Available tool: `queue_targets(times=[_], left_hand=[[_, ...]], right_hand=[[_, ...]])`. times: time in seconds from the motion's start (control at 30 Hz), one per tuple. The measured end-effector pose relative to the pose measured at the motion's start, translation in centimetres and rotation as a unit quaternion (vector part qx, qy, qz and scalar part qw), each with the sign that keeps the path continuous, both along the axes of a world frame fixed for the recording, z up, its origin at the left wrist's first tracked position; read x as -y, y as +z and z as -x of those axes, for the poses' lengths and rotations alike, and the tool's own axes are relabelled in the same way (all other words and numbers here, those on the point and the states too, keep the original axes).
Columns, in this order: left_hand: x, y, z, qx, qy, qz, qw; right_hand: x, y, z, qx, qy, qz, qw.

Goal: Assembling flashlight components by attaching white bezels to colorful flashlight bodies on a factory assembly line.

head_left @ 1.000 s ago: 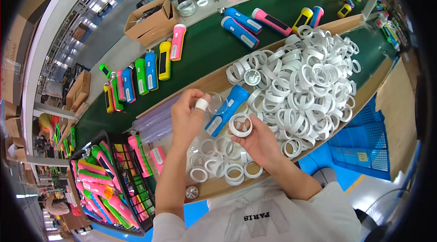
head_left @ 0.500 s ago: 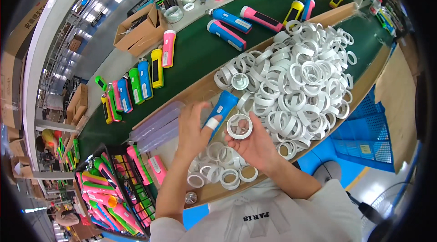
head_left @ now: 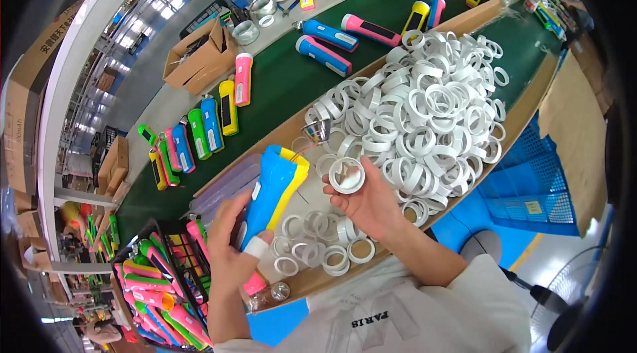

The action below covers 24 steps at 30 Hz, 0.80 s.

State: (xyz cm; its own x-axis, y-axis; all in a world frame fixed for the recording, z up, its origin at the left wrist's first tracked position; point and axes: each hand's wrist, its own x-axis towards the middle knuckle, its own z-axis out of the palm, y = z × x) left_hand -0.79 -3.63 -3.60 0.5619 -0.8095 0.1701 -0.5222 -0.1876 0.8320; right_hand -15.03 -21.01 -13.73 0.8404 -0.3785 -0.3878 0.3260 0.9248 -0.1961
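Note:
My left hand (head_left: 229,257) grips a blue and yellow flashlight body (head_left: 271,190), tilted with its wide open end up and away. Thin wires run from that end to a shiny reflector (head_left: 318,131), which hangs beside the ring pile. A white wrap covers a digit of this hand. My right hand (head_left: 371,206) pinches a white ring (head_left: 346,175) upright; something clear seems to sit inside it. Just beyond the right hand spreads a big heap of white rings (head_left: 424,107). Several clear-looking rings (head_left: 312,233) lie between my forearms on the cardboard tray (head_left: 279,137).
Flashlights in several colours, such as a pink one (head_left: 243,79), stand or lie along the green belt (head_left: 279,87). A black basket (head_left: 192,280) of flashlight bodies is at my left. Purple plastic sleeves (head_left: 229,184) lie near it. A blue crate (head_left: 531,187) stands right; an open carton (head_left: 202,54) is behind.
My left hand has lifted the flashlight body and drawn it left, turning its yellow side into view. The reflector now hangs out on wires. My right hand still holds the ring, tilted slightly differently.

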Motion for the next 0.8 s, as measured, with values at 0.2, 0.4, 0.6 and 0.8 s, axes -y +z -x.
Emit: queue_targets(times=[0.2, 0.4, 0.6, 0.8], left_hand=[[-1.6, 2.6, 2.6, 0.075, -0.074, -0.095, 0.990], [-2.1, -0.1, 1.2, -0.300, -0.030, -0.131, 0.944], [-0.8, 0.9, 2.9, 0.269, -0.108, -0.168, 0.942], [-0.1, -0.5, 3.6, 0.490, -0.165, -0.108, 0.849]], right_hand=[[-0.9, -0.4, -0.3, -0.005, -0.012, 0.010, 1.000], [-0.9, -0.6, 0.3, 0.048, 0.006, 0.096, 0.994], [-1.3, -0.5, 0.8, -0.051, 0.002, 0.234, 0.971], [-1.6, 0.1, 1.1, -0.092, 0.029, 0.453, 0.886]])
